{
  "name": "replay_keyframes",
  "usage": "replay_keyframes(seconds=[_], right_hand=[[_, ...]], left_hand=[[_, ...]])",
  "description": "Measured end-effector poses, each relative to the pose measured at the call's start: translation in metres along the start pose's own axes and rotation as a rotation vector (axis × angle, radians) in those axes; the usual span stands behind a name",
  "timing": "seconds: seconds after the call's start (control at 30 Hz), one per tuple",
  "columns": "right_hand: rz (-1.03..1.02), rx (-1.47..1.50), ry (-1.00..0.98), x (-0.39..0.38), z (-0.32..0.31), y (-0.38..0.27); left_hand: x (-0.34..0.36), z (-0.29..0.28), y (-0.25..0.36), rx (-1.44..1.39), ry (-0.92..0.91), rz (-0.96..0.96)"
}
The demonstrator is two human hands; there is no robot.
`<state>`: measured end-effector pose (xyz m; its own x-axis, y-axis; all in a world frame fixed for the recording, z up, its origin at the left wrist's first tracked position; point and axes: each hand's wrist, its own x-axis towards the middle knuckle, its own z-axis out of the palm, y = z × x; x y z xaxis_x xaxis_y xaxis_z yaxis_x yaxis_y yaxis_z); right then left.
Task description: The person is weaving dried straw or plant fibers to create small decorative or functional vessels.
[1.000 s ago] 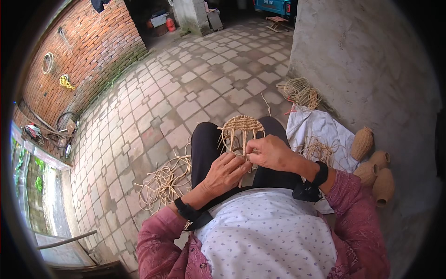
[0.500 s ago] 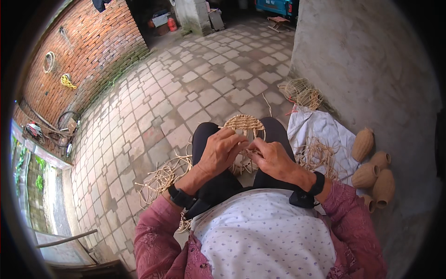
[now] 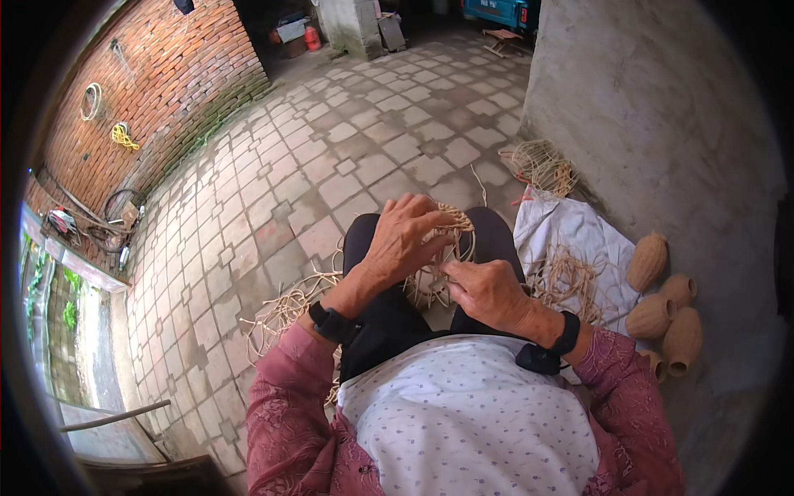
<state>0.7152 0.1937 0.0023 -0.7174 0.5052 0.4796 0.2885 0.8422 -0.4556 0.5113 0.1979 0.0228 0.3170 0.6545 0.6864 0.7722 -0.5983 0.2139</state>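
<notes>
A tan woven cord piece [image 3: 461, 217] with a rounded, braided edge and open strands rests between my knees. My left hand [image 3: 403, 238] lies over its left side, fingers bent around the weave and partly hiding it. Closer to me, my right hand [image 3: 486, 291] is closed, thumb and forefinger pinched on a thin cord strand at the lower part of the piece. The exact grip of the fingertips is too small to make out. Loose strands and a ring-like lower part [image 3: 426, 291] hang below my hands, over my dark trousers.
Loose cord [image 3: 289, 310] lies on the paving at my left. At my right, a white cloth sack [image 3: 571, 227] carries a cord tangle [image 3: 571, 281]. Several woven vase-shaped baskets [image 3: 683, 337] lie by the grey wall [image 3: 653, 124]. Further off is a netted bundle [image 3: 542, 168].
My left hand has moved up and away from the right hand, its fingers now over the woven edge. The right hand has shifted slightly lower and nearer to me.
</notes>
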Motion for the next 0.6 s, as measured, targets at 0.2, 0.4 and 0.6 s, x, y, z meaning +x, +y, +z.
replay_keyframes(seconds=[0.2,0.4,0.6], right_hand=[[0.183,0.163,-0.18,0.009,-0.006,0.006],[0.552,0.592,-0.477,0.024,-0.013,0.014],[0.872,0.913,-0.593,0.03,-0.019,0.009]], left_hand=[[-0.061,-0.023,0.023,-0.095,0.105,-0.286],[-0.091,-0.021,0.041,0.046,-0.084,-0.19],[-0.098,-0.01,0.044,0.175,-0.094,-0.11]])
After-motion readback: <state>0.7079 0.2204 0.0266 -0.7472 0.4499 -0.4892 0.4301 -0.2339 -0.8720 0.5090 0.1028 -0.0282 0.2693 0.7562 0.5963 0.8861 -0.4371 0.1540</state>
